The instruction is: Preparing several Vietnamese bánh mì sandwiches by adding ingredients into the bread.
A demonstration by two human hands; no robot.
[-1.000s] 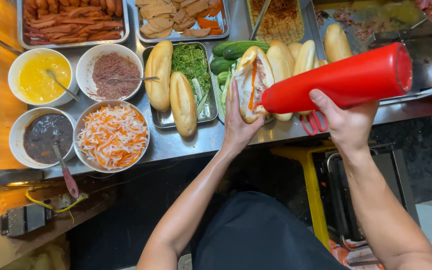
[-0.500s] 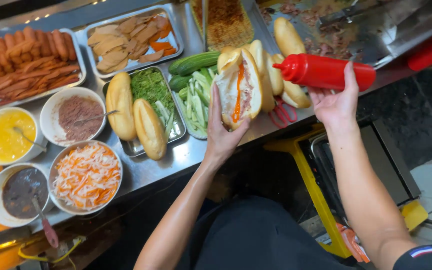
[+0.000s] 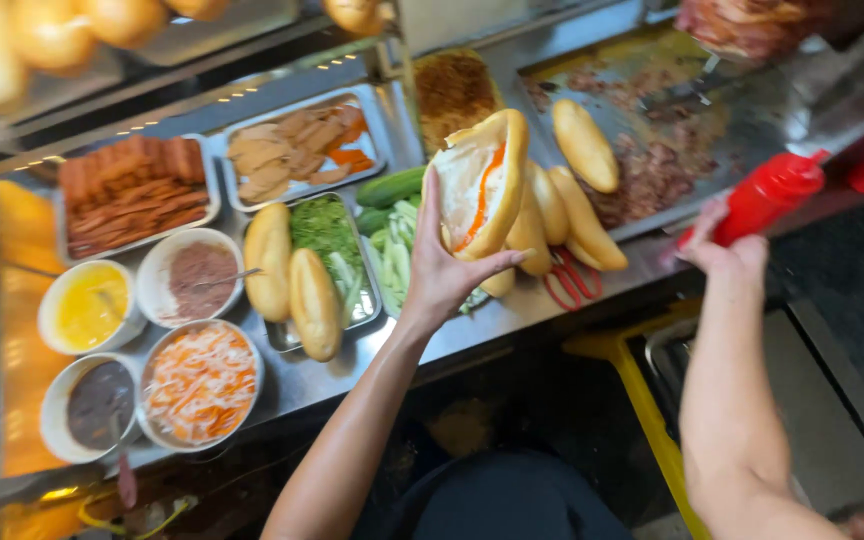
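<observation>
My left hand [image 3: 444, 268] holds a split bread roll [image 3: 485, 182] upright over the steel counter [image 3: 512, 318]; the open cut shows white spread and an orange-red streak of sauce. My right hand [image 3: 720, 255] grips a red squeeze bottle [image 3: 767, 195] at the counter's right edge, standing on its base with the cap up, well clear of the roll. Whole rolls [image 3: 564, 215] lie just behind the held one.
Trays of sausages [image 3: 132, 195], sliced meat [image 3: 297, 145], and herbs with cucumber [image 3: 342, 245] sit at the back. Bowls of yellow sauce [image 3: 90, 305], pâté [image 3: 197, 280], dark sauce [image 3: 97, 402] and pickled carrot [image 3: 200, 382] stand left. A griddle with meat bits [image 3: 652, 165] is right. Red scissors [image 3: 572, 285] lie by the rolls.
My right hand has pulled the red bottle away from the roll and brought it down to the counter's right edge. The left hand still holds the sauced roll.
</observation>
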